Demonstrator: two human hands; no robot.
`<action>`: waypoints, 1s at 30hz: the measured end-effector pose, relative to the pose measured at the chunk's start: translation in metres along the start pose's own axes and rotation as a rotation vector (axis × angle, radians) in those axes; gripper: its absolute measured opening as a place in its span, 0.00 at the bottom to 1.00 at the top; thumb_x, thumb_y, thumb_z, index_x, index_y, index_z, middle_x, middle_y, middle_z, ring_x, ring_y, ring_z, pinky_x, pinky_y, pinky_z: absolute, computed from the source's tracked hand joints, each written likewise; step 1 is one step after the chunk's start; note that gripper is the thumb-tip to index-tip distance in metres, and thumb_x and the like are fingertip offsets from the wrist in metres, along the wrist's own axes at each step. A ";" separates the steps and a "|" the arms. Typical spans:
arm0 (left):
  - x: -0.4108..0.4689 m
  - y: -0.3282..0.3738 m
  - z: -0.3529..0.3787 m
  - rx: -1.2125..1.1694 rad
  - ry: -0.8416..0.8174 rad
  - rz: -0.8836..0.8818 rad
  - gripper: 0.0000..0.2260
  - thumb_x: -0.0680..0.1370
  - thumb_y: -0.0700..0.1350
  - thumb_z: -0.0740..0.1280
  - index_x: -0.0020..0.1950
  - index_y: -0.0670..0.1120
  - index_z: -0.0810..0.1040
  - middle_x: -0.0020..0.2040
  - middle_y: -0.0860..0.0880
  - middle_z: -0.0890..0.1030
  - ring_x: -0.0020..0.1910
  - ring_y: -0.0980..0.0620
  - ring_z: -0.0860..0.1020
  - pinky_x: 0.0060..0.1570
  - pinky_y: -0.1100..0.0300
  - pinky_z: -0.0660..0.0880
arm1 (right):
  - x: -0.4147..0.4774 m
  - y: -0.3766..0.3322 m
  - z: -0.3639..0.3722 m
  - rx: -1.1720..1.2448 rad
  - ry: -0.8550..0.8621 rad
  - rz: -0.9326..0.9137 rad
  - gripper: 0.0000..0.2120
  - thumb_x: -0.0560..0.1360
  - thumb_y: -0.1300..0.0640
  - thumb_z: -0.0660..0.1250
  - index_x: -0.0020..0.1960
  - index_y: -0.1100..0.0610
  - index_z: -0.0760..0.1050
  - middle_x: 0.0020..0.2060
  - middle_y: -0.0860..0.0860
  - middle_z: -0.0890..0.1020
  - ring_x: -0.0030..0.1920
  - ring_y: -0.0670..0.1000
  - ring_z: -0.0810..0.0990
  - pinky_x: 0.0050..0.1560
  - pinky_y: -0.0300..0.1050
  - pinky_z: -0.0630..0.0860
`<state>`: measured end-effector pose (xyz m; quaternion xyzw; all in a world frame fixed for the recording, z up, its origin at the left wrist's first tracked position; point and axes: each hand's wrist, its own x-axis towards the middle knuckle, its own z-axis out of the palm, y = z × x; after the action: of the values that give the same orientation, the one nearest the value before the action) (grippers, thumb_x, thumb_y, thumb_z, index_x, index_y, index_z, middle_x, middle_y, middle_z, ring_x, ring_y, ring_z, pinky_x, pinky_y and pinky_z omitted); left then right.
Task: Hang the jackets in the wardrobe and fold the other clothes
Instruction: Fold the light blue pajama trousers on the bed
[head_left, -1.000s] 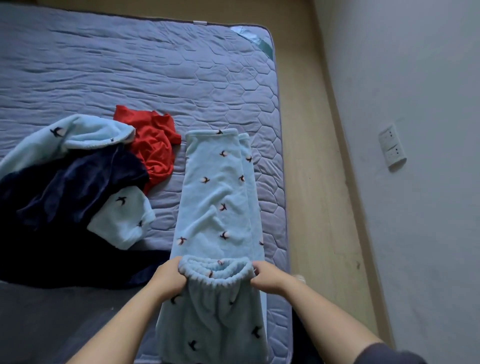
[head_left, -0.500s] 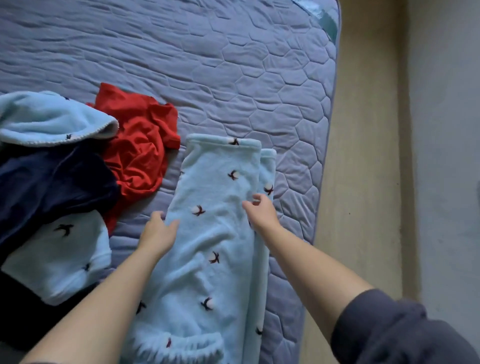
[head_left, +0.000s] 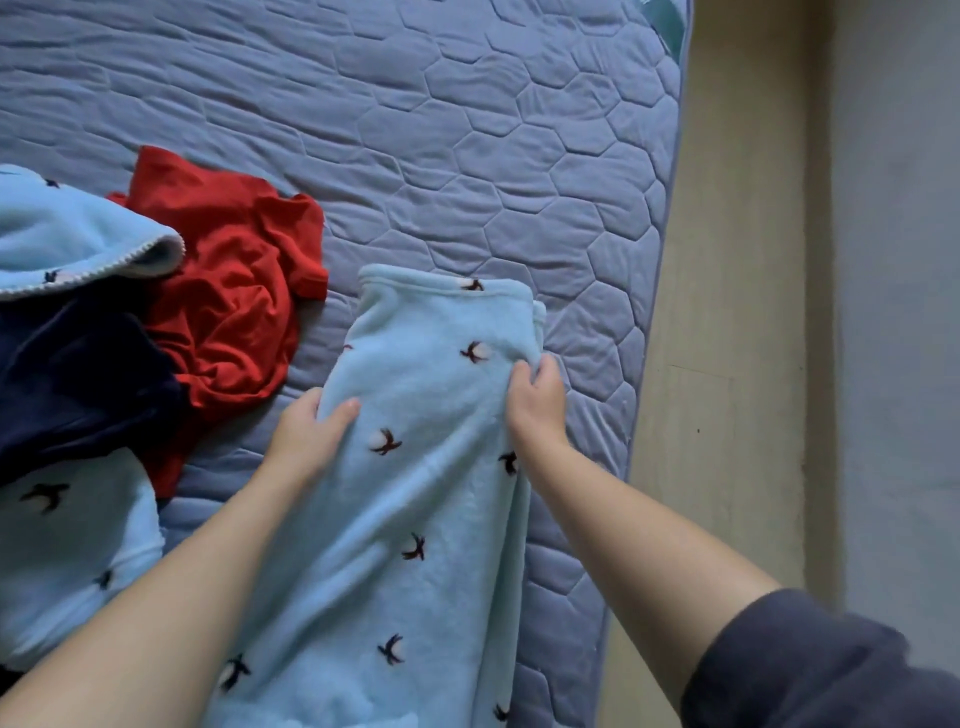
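Head view: my left hand and right hand grasp the pyjama trousers with curled fingers, near the right edge of the bed.

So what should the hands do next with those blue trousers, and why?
Probably lift and fold the fleece pyjama trousers crosswise, bringing the cuffs back toward the person. The left hand and right hand each pinch a side edge partway along, the legs lie stacked and straight on the mattress, and no crosswise fold shows yet.
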<state>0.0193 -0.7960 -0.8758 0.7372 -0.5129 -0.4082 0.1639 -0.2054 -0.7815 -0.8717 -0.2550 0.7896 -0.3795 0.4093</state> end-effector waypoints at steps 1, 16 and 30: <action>0.001 -0.002 0.003 0.007 -0.019 0.000 0.05 0.78 0.46 0.67 0.47 0.45 0.75 0.42 0.49 0.78 0.42 0.51 0.75 0.36 0.58 0.66 | 0.000 0.004 -0.005 -0.011 0.004 -0.017 0.07 0.80 0.58 0.55 0.43 0.57 0.65 0.36 0.48 0.71 0.36 0.46 0.70 0.38 0.45 0.64; -0.128 -0.030 -0.017 0.616 -0.216 0.510 0.12 0.74 0.45 0.68 0.56 0.44 0.76 0.51 0.46 0.78 0.52 0.44 0.77 0.51 0.52 0.71 | -0.106 0.074 -0.036 0.039 -0.504 0.622 0.16 0.75 0.50 0.69 0.56 0.60 0.77 0.50 0.56 0.82 0.47 0.54 0.82 0.34 0.45 0.77; -0.210 -0.065 -0.037 1.065 -1.083 0.350 0.27 0.61 0.65 0.75 0.52 0.51 0.75 0.51 0.50 0.81 0.49 0.50 0.78 0.43 0.59 0.72 | -0.223 0.129 -0.031 -0.059 -0.370 0.503 0.10 0.78 0.54 0.65 0.54 0.59 0.77 0.50 0.55 0.81 0.45 0.53 0.80 0.39 0.43 0.78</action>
<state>0.0584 -0.5885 -0.8048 0.3227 -0.7572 -0.3782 -0.4237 -0.1245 -0.5356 -0.8630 -0.1280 0.7508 -0.1904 0.6195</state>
